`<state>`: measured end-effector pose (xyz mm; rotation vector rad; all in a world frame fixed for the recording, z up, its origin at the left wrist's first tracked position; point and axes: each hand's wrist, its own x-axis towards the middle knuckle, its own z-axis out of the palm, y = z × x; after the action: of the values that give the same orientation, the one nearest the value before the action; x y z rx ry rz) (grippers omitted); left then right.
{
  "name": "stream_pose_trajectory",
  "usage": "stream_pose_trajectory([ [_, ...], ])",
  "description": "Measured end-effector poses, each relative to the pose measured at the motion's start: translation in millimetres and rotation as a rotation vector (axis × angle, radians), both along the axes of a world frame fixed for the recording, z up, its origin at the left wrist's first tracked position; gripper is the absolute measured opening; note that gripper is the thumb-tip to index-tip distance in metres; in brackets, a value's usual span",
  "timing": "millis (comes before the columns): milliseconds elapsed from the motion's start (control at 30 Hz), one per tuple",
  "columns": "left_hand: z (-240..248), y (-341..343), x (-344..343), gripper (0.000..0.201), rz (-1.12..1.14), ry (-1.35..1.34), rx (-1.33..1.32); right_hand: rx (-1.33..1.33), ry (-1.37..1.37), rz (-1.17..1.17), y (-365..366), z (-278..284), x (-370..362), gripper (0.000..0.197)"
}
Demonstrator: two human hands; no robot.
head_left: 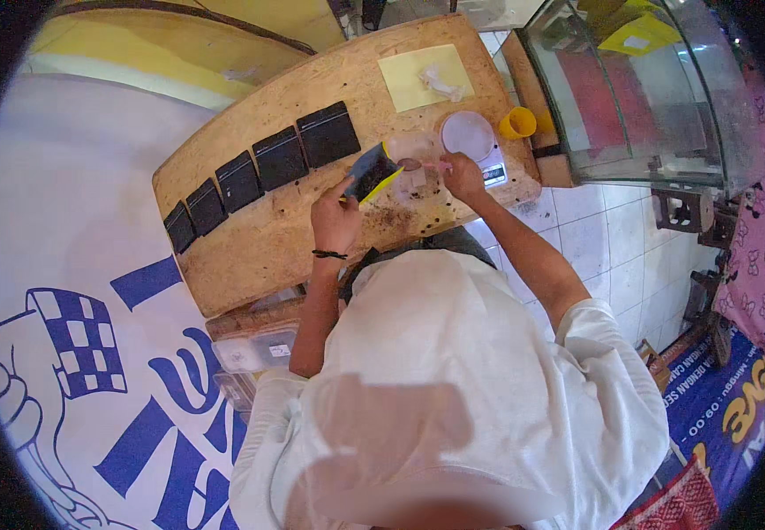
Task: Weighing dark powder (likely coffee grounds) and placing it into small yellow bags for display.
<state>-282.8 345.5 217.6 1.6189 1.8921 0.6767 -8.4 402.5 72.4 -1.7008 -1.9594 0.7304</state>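
Observation:
My left hand is closed on the near end of a dark blue, yellow-edged packet, tilted above the table. Dark, grainy stuff shows on the packet, but whether it lies inside or on top I cannot tell. My right hand grips the pink handle of a spoon, whose bowl is close to the packet's right edge. Beneath and behind the spoon is a clear plastic container. A round, pale lilac dish rests by a scale with a lit display, just beyond my right hand.
Several black pouches lie in a row across the wooden table. Dark crumbs are scattered near the front edge. At the back right are a yellow sheet with crumpled white plastic, a yellow cup and a glass case.

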Motion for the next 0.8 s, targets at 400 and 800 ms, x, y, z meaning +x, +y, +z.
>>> stream_pose_trajectory([
  [400, 50.5, 15.9, -4.1, 0.036, -0.165, -0.146, 0.109, -0.036, 0.594, -0.049, -15.7, 138.8, -14.8, 0.044],
  [800, 102.6, 31.8, 9.3, 0.026, -0.292, -0.242, 0.060, -0.042, 0.760, 0.223, -13.7, 186.9, -28.8, 0.023],
])
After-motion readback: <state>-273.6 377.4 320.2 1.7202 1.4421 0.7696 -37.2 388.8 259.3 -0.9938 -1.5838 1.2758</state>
